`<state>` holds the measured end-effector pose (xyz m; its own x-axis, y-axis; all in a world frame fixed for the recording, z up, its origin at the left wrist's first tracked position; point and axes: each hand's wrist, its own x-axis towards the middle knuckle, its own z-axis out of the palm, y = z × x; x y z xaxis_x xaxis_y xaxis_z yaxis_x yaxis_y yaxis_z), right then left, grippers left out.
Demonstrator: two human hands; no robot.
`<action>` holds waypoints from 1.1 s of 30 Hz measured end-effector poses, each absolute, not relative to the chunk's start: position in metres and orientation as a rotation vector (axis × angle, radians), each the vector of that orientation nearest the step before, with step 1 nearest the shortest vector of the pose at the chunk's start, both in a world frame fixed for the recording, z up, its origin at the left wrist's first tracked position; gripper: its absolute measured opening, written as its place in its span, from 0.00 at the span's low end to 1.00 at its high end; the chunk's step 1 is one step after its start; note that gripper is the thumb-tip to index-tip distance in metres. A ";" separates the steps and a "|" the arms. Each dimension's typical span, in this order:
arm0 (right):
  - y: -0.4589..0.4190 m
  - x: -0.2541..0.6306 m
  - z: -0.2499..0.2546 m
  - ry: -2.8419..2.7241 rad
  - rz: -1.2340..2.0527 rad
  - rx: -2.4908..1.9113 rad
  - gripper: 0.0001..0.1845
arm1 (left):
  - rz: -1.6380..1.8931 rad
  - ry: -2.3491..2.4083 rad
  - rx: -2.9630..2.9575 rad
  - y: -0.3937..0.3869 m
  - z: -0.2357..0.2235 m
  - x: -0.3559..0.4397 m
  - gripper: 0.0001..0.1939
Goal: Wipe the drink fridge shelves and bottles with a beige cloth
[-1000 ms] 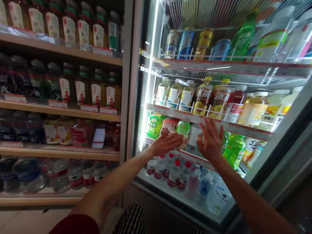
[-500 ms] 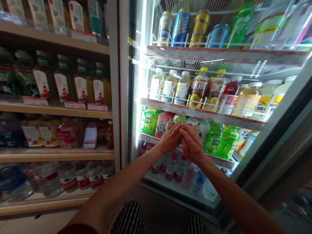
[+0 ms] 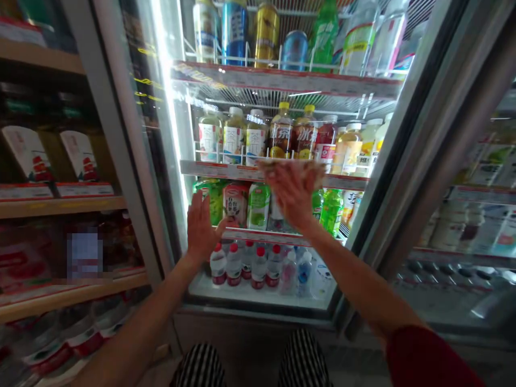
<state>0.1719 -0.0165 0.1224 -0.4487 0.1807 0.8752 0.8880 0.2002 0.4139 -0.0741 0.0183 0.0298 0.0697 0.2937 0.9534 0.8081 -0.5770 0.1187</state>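
In the head view, my left hand (image 3: 201, 228) is raised with its fingers straight and its thumb apart. Its palm faces the glass door of a lit drinks fridge (image 3: 258, 314); it seems to rest on the glass near the left frame. Under the spread fingers of my right hand (image 3: 291, 196) lies a brownish cloth (image 3: 318, 171), pressed flat to the glass. Hand and cloth are blurred by motion. They cover part of the middle shelf edge and the bottles behind it. Reflections show on the glass.
Behind the glass stand cans (image 3: 266, 35), tea bottles (image 3: 255, 137), green bottles (image 3: 258, 207) and small red-capped bottles (image 3: 259, 269). A metal door frame (image 3: 387, 226) runs along the right. Wooden shelves (image 3: 60, 207) with bottles stand at the left.
My hands were together on the cloth and have parted. The left has gone left and opened flat; the right has moved up with the cloth. The view has turned right.
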 end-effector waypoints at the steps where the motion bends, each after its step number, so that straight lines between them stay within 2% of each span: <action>1: -0.023 0.186 0.125 -1.650 -1.285 -1.075 0.23 | -1.524 -1.141 -1.893 0.018 0.025 -0.076 0.38; 4: -0.046 0.213 0.085 -1.541 -1.300 -1.154 0.24 | -1.486 -1.150 -1.935 0.013 0.000 -0.070 0.36; 8: -0.068 0.230 0.007 -2.234 -1.269 -1.001 0.26 | -1.398 -1.068 -2.064 -0.002 -0.035 -0.042 0.37; 10: -0.065 0.241 0.007 -2.286 -1.250 -0.952 0.28 | -1.399 -1.072 -2.095 -0.009 -0.042 -0.030 0.37; 13: -0.055 0.256 0.032 -1.816 -1.266 -1.092 0.30 | -1.430 -1.092 -2.089 -0.016 -0.046 -0.021 0.36; 15: -0.056 0.257 0.029 -1.630 -1.268 -1.128 0.31 | -1.413 -1.087 -2.081 -0.018 -0.051 -0.020 0.36; 20: -0.070 0.253 -0.019 -2.322 -1.298 -0.872 0.26 | -1.288 -1.045 -2.075 -0.019 -0.065 -0.025 0.37; 26: -0.058 0.248 0.009 -1.688 -1.248 -1.123 0.29 | -1.364 -1.146 -1.993 -0.016 -0.057 -0.032 0.34; 30: -0.057 0.219 -0.017 -2.226 -1.294 -0.913 0.27 | -1.520 -1.313 -1.907 -0.011 -0.047 -0.043 0.32; 33: -0.051 0.197 -0.006 -2.239 -1.283 -0.918 0.29 | -1.660 -1.540 -1.793 -0.006 -0.044 -0.055 0.33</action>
